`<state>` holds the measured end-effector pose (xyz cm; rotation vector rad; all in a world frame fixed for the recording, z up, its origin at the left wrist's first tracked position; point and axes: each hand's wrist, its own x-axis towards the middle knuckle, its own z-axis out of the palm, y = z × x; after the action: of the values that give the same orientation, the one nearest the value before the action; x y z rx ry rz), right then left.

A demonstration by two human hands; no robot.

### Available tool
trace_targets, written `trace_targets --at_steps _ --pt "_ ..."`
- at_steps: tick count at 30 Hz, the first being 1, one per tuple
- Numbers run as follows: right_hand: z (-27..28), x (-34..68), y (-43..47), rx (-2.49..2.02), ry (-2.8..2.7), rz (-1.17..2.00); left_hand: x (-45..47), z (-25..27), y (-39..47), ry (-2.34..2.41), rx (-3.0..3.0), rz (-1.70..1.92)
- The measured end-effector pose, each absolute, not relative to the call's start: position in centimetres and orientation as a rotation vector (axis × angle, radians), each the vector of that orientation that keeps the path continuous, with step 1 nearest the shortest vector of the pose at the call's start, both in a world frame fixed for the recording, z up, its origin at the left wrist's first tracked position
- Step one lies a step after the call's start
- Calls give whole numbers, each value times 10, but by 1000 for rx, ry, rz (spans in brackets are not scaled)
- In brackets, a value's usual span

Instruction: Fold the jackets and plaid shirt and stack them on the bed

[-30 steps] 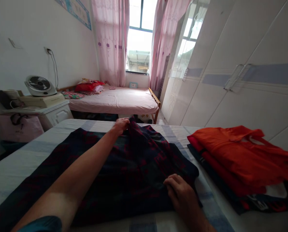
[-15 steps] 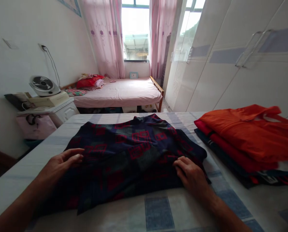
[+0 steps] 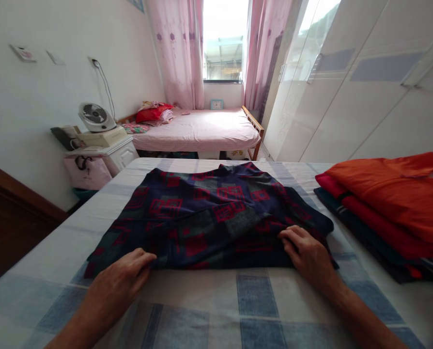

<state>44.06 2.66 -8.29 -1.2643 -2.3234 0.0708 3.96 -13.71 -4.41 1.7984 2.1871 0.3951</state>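
Observation:
A dark navy shirt (image 3: 202,213) with red and grey square patterns lies spread on the bed, its collar side facing away from me. My left hand (image 3: 129,269) is closed at the shirt's near edge, left of the middle, fingertips pinching the cloth. Toward the right side of the same garment, my right hand (image 3: 301,247) has thumb and fingers closed on a fold. The near edge runs almost straight between both hands. Beyond my left hand, a sleeve or side panel spreads out to the left.
On the right of the checked bed sheet (image 3: 258,295) stands a stack of folded clothes (image 3: 387,203), orange on top. Behind are a pink-covered bed (image 3: 202,128), a small cabinet with a fan (image 3: 96,116) on the left, and a white wardrobe (image 3: 350,106) on the right.
My left hand has moved right and nearer, from above the shirt's left side to its near edge. That lower left cloth now lies folded in. The view has shifted left.

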Motion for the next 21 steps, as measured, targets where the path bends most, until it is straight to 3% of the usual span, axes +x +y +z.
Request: trace_targets --at_steps 9,17,21 --pt "-83 440 26 -1263 -2340 25 12 -23 -86 2105 973 1403" --pt "-80 437 21 -1189 -2338 -72 20 -15 -34 1797 1009 1091" --pt "-76 437 17 -1130 -2297 -107 26 28 -23 1714 1201 1386"
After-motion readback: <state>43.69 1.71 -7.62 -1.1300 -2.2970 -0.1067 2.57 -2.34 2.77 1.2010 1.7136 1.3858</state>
